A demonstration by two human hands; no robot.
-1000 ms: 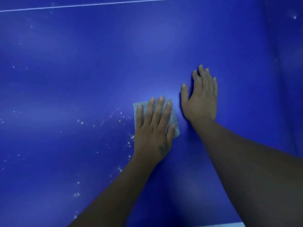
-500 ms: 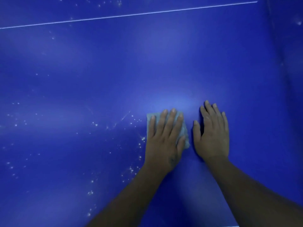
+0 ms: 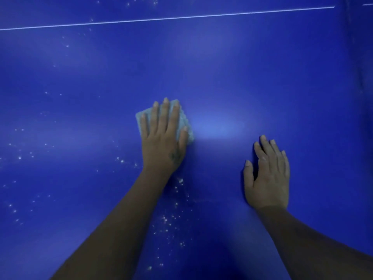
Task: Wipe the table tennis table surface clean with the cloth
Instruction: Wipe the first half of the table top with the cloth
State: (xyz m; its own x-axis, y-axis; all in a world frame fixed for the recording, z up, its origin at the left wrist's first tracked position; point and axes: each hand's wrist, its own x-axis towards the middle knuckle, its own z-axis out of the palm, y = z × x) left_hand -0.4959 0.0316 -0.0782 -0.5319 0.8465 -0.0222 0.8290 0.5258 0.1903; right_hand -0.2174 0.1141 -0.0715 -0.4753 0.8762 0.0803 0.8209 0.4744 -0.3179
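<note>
Blue table [image 3: 222, 67], crumbs [image 3: 167, 219] left of the flat right hand [image 3: 266, 176]; left hand [image 3: 163, 138], fingers flat, has pushed the cloth [image 3: 182, 122] farther away, leaving crumbs behind it.

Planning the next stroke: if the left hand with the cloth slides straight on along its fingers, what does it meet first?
Likely only bare table, then the white line. The left hand presses the cloth flat; no object shows ahead.

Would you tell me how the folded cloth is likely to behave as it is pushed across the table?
The cloth looks soft and floppy, so it may bunch. The left hand presses it flat, so it probably slides easily on the smooth table.
</note>
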